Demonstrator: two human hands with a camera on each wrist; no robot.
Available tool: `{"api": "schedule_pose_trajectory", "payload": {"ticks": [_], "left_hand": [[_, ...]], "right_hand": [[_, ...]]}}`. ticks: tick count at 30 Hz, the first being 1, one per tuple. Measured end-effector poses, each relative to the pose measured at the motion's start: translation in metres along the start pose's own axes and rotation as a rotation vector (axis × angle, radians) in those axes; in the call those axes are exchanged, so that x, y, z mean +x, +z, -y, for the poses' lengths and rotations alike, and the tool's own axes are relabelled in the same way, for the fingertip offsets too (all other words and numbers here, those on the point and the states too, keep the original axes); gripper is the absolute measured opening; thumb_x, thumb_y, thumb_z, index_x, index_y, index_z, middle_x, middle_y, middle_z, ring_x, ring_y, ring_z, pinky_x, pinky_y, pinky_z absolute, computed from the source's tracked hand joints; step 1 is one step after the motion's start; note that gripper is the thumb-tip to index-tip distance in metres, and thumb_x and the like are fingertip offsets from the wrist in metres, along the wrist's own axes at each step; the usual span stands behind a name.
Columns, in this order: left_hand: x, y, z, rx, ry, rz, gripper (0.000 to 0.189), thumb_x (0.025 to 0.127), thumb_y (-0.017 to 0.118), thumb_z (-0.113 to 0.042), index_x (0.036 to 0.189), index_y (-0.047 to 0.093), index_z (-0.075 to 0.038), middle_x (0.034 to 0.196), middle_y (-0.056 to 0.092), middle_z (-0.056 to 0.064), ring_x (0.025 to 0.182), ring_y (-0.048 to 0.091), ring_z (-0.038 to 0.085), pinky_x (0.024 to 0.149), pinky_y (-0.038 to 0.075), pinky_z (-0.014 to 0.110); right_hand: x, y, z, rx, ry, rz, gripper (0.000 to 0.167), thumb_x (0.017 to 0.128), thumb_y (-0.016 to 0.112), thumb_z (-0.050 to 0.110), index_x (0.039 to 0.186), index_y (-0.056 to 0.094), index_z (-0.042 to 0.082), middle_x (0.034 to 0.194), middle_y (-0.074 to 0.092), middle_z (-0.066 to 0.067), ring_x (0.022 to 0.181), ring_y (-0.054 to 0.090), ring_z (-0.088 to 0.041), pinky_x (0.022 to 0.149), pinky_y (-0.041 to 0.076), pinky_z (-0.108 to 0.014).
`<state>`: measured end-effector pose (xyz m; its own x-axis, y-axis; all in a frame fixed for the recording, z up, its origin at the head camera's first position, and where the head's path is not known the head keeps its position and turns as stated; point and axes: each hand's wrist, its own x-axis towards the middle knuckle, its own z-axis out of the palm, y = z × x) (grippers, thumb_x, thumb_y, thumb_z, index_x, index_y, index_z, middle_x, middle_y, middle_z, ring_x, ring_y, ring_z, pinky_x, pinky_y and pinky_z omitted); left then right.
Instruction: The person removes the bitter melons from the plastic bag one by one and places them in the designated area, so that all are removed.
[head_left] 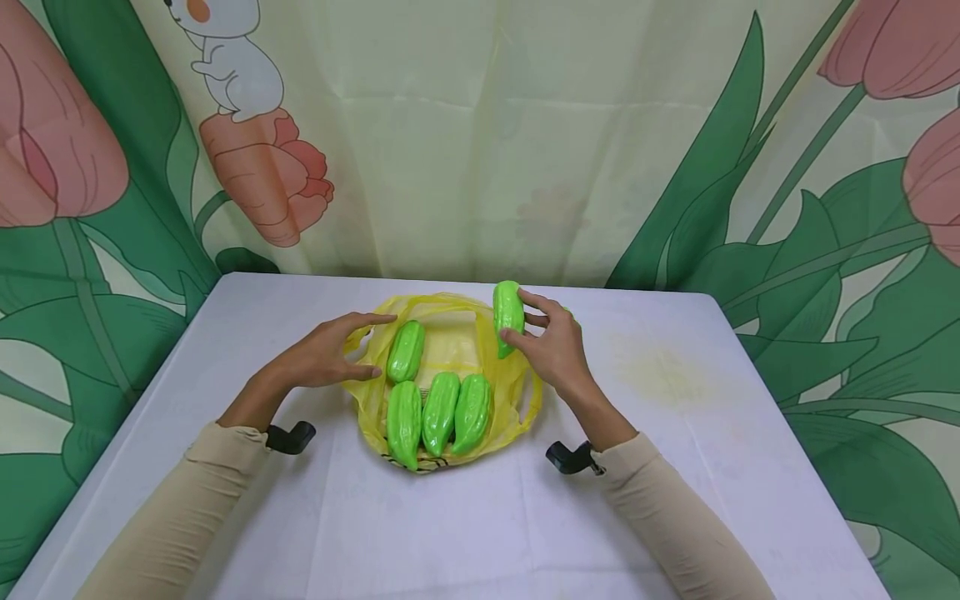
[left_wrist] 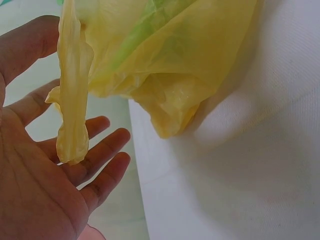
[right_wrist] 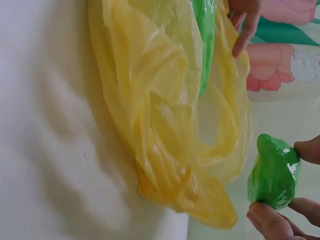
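Observation:
A yellow plastic bag [head_left: 525,417] lies spread with its mouth up on the table. Inside it are several glossy green, ridged toy vegetables [head_left: 441,412], long with a pointed end. My right hand [head_left: 557,346] pinches another such green toy vegetable [head_left: 508,317] between thumb and fingers, over the bag's far right rim. In the right wrist view this green toy vegetable [right_wrist: 274,172] shows end-on. My left hand [head_left: 322,350] is at the bag's left rim, fingers spread and thumb apart. A bag handle [left_wrist: 74,110] hangs across its fingers in the left wrist view.
A white cloth covers the table [head_left: 420,533]. A bit of green [head_left: 567,312] peeks out behind the right hand, mostly hidden. Behind the table's far edge hangs a printed curtain [head_left: 480,167] with tulips and leaves. Black wrist mounts [head_left: 291,437] jut out by both sleeves.

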<state>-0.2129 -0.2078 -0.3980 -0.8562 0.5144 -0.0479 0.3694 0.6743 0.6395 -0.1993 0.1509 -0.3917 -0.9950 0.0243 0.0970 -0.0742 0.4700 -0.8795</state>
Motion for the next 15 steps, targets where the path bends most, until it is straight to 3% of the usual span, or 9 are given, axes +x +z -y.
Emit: {"api": "schedule_pose_trajectory", "payload": {"ticks": [15], "left_hand": [[0.001, 0.001, 0.002, 0.001, 0.011, -0.006, 0.080, 0.091, 0.084, -0.027, 0.162, 0.046, -0.018, 0.164, 0.044, 0.021, 0.152, 0.040, 0.045, 0.121, 0.035, 0.071]], "right_hand": [[0.004, -0.036, -0.016, -0.035, 0.054, -0.085, 0.071, 0.091, 0.083, 0.018, 0.156, 0.055, 0.021, 0.160, 0.052, -0.007, 0.138, 0.063, -0.029, 0.100, 0.062, -0.047]]}}
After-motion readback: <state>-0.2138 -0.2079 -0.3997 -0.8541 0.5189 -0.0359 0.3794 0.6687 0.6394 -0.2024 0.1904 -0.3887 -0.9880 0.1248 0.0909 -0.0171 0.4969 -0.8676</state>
